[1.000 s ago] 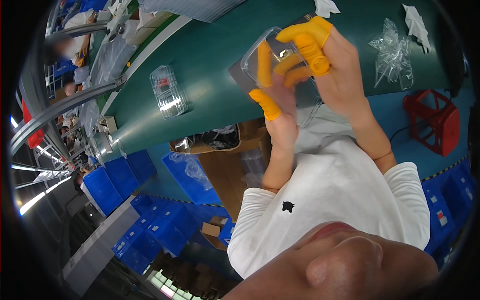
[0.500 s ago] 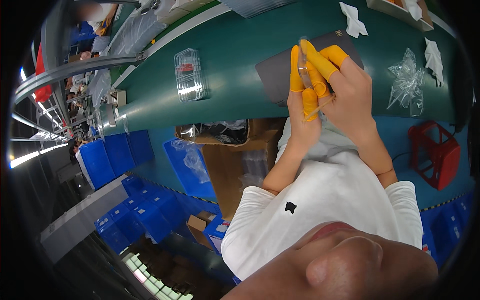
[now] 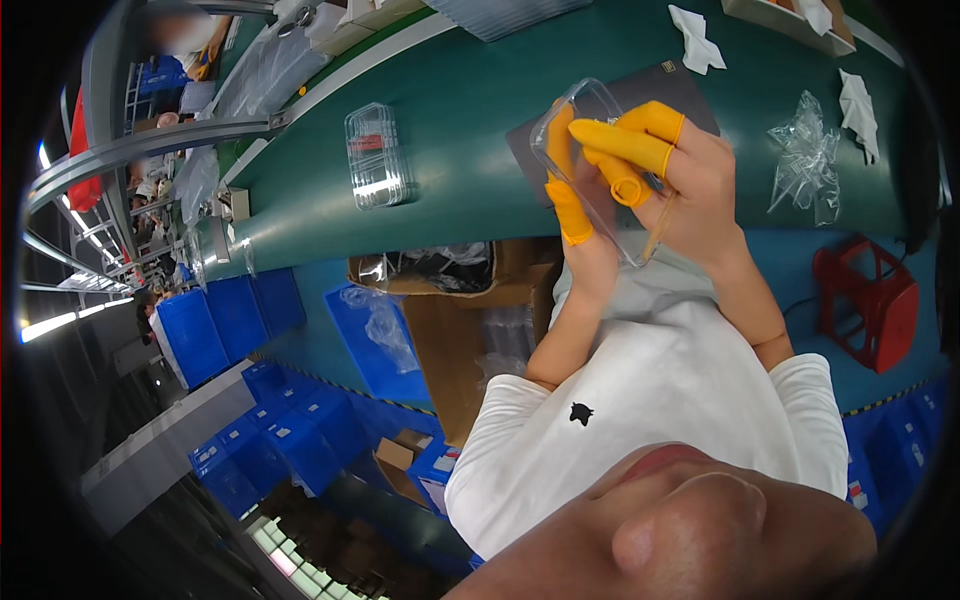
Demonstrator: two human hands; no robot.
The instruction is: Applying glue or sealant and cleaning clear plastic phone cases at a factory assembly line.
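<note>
Over a dark grey mat (image 3: 692, 92) on the green bench, my left hand (image 3: 592, 262) is closed on the edge of a clear plastic tray (image 3: 541, 138), which is tilted with its open side partly turned up. Its thumb and a finger, in yellow finger cots, press the tray's side. My right hand (image 3: 698, 185) also wears yellow finger cots, and its fingers reach over the tray; I cannot tell whether they touch it. A thin wooden stick (image 3: 660, 230) is tucked in the right hand, one end poking out by the palm.
Left on the bench lies a stack of clear trays (image 3: 378, 155). Crumpled clear film (image 3: 808, 160) and white wipes (image 3: 698, 40) lie to the right. Below are cardboard boxes (image 3: 450, 350), blue bins (image 3: 235, 310) and a red stool (image 3: 868, 300).
The tray has turned from edge-on to show its hollow. My right fingers have moved off its far end, and the left thumb has shifted out to its side.
</note>
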